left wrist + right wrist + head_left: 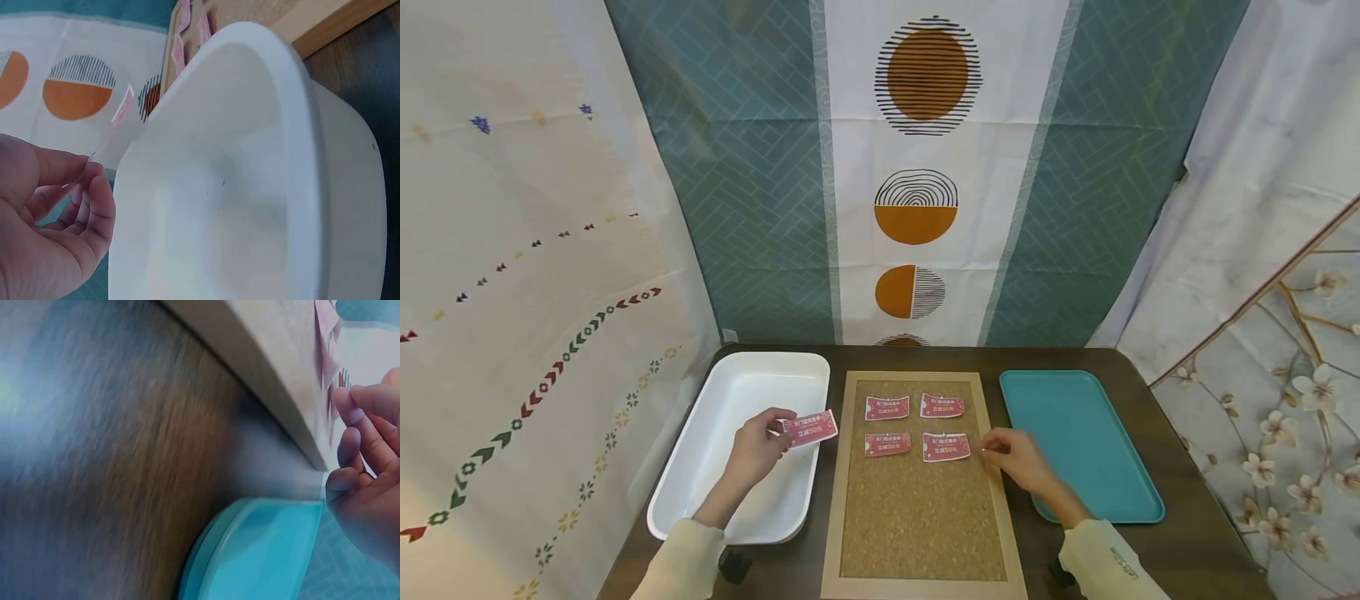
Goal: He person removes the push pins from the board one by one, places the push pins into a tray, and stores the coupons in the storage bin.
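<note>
My left hand point(757, 448) pinches a pink paper coupon point(810, 428) between thumb and fingers, above the right side of a white tub point(658, 508). The left wrist view shows this coupon point(123, 107) nearly edge-on. On a wood-framed cork board point(925, 533), several similar coupons point(887, 407) hang in two rows near the top. Beside the board's right edge is my right hand point(1021, 458), its thumb and forefinger pressed together at the tips. A tiny pale thing shows at those fingertips; its kind is too small to tell. The right wrist view shows the same pinch from the side.
A teal tray point(1093, 450) lies to the right of the board, partly under my right forearm. Everything rests on a dark wooden table point(1195, 542). A patterned curtain point(760, 167) hangs behind, with white cloths at both sides.
</note>
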The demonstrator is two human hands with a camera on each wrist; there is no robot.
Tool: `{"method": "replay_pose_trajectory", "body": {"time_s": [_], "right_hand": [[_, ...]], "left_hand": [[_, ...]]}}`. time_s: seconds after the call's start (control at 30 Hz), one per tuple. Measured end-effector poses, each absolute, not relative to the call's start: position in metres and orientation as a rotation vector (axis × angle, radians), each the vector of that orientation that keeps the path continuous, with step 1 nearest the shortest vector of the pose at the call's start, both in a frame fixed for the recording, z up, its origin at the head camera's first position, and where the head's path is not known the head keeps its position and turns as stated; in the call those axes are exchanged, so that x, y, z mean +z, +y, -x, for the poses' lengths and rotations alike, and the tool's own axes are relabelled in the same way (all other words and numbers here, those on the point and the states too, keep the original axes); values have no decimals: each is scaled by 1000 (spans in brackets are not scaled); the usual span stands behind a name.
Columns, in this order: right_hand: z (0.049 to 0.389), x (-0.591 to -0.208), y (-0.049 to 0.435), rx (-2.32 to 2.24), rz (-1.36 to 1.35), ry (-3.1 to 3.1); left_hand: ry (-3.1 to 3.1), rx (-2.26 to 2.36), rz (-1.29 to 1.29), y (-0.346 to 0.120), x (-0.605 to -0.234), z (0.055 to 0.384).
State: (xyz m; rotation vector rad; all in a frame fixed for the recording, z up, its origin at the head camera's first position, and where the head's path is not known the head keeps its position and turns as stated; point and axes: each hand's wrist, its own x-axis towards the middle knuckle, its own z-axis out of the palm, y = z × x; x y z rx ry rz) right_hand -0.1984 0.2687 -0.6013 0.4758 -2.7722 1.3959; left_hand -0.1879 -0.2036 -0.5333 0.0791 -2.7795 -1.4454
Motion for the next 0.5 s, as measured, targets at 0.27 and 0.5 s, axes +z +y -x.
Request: {"method": "replay_pose_trajectory", "body": {"time_s": [0.27, 0.5], "right_hand": [[196, -603, 286, 1334, -361, -2827], [195, -606, 302, 1267, -315, -2869]], "left_hand": [[-2778, -1498, -162, -217, -534, 192], [-2790, -1505, -223, -225, -539, 195]]}}
